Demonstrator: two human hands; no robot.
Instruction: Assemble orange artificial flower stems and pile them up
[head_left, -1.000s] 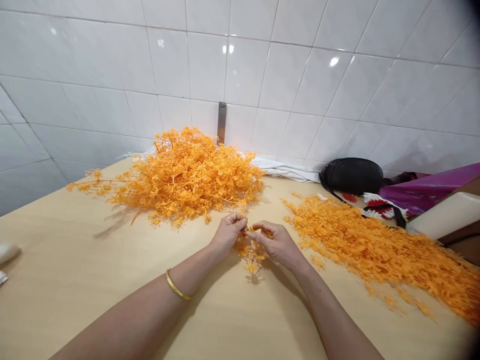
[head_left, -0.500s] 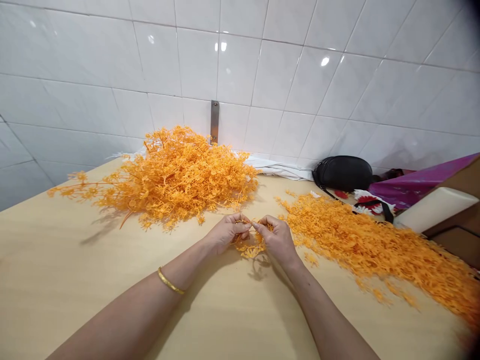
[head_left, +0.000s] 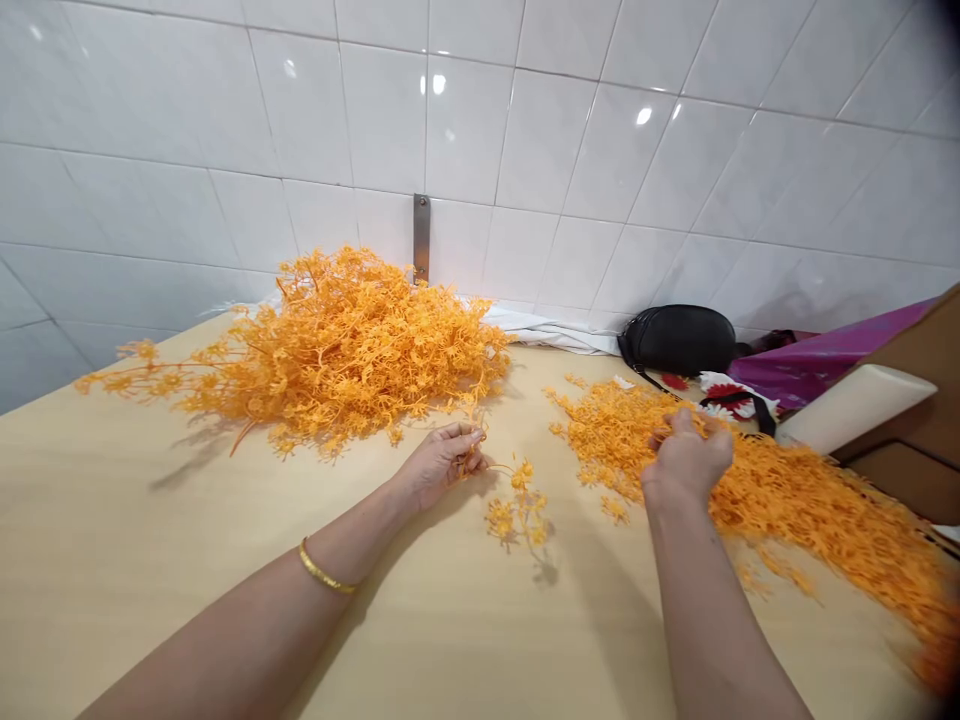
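**2 Hands in the Orange**

We're right on the left hand (head_left: pixel 442 465), fingers pinched shut on a thin orange sprig (head_left: pixel 517 505) lying across the table. The right hand (head_left: pixel 686 460), half-curled, dips into the loose orange heap (head_left: pixel 780 500), its hold unclear. Beyond, the bigger orange pile (head_left: pixel 337 360) sits below the tiled wall (head_left: pixel 525 130).

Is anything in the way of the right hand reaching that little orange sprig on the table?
Nothing really blocks it. Only a small orange clump lies on the wooden table between the right hand and the sprig.
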